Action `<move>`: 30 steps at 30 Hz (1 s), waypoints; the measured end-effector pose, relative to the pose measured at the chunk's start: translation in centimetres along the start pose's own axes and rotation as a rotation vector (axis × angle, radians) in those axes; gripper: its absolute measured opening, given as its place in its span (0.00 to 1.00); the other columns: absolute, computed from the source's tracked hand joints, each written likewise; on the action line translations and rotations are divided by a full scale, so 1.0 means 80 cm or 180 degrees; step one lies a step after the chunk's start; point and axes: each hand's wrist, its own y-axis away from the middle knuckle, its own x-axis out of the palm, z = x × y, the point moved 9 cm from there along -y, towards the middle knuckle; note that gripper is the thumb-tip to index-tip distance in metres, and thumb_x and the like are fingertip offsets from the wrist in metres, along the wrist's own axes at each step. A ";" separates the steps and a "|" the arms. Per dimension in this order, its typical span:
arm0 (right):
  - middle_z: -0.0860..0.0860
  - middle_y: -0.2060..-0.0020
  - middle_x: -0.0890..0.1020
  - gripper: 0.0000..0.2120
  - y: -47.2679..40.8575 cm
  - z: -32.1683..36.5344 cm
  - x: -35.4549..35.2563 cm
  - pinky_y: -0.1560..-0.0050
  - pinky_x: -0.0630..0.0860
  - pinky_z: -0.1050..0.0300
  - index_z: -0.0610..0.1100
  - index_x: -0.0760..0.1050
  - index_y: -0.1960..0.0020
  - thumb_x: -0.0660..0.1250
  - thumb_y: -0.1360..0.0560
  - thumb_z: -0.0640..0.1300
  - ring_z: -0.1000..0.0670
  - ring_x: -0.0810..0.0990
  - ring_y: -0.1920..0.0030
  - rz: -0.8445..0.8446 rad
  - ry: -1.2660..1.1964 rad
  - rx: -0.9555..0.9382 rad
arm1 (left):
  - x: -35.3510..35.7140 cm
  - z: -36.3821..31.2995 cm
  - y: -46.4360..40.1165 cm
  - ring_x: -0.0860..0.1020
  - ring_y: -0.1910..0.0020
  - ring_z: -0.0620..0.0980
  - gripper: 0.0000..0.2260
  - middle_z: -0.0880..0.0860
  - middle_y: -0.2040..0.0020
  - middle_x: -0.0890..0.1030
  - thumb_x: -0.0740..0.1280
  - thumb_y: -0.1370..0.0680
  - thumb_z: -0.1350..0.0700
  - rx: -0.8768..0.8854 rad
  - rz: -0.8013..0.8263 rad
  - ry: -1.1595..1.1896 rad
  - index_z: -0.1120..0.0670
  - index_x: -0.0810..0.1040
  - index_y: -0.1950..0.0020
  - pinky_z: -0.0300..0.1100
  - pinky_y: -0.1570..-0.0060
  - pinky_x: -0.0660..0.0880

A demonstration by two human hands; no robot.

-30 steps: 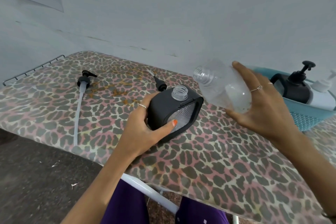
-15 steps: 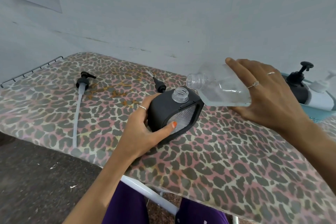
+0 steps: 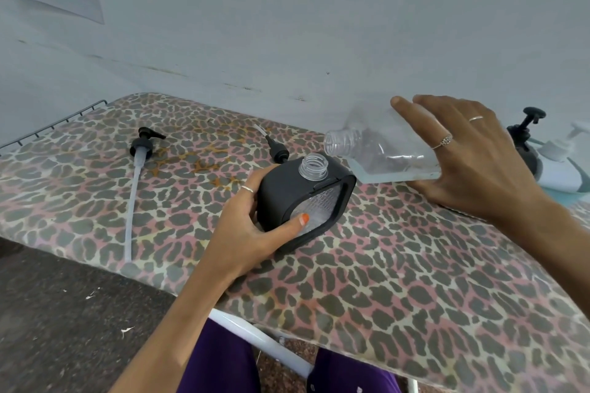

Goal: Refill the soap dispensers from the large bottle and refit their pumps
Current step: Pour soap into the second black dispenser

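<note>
Our left hand grips the black dispenser on the leopard-print board, steadying its open neck. Our right hand wraps the large clear bottle, tipped nearly flat, mouth just above that neck for pouring. Two pumps lie aside.

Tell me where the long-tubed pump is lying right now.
In the head view, the long-tubed pump lies on the leopard-print board, far left, apart from the black dispenser.

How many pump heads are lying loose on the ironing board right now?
2: a long-tubed pump at the far left, and a second pump just behind the black dispenser. Others may be hidden behind the right hand.
</note>
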 end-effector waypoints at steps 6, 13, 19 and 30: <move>0.36 0.38 0.74 0.49 0.000 0.000 0.000 0.41 0.68 0.35 0.45 0.60 0.26 0.80 0.41 0.47 0.34 0.72 0.38 0.0027 0.0022 0.0022 | 0.000 0.003 0.000 0.79 0.42 0.44 0.29 0.43 0.42 0.81 0.75 0.34 0.49 -0.0024 0.0003 0.0036 0.47 0.72 0.35 0.38 0.45 0.77; 0.36 0.38 0.74 0.49 -0.002 0.002 0.000 0.41 0.68 0.35 0.45 0.59 0.26 0.80 0.40 0.49 0.34 0.72 0.38 0.0036 0.0115 -0.0007 | 0.001 -0.003 0.001 0.80 0.44 0.42 0.26 0.41 0.44 0.81 0.75 0.35 0.48 -0.0050 0.0021 0.0063 0.42 0.73 0.38 0.34 0.48 0.76; 0.36 0.37 0.74 0.49 -0.004 0.002 0.000 0.41 0.68 0.35 0.45 0.60 0.25 0.80 0.41 0.48 0.34 0.73 0.39 0.0018 0.0213 -0.0056 | 0.000 -0.004 0.001 0.80 0.44 0.42 0.26 0.41 0.44 0.81 0.75 0.35 0.48 -0.0053 0.0019 0.0080 0.41 0.73 0.39 0.35 0.48 0.77; 0.36 0.37 0.73 0.49 -0.007 0.003 -0.001 0.40 0.67 0.34 0.46 0.59 0.25 0.79 0.40 0.44 0.35 0.72 0.38 -0.0014 0.0296 -0.0137 | 0.002 -0.005 0.002 0.80 0.43 0.43 0.26 0.43 0.44 0.82 0.75 0.35 0.47 -0.0036 0.0052 0.0136 0.43 0.73 0.38 0.35 0.47 0.77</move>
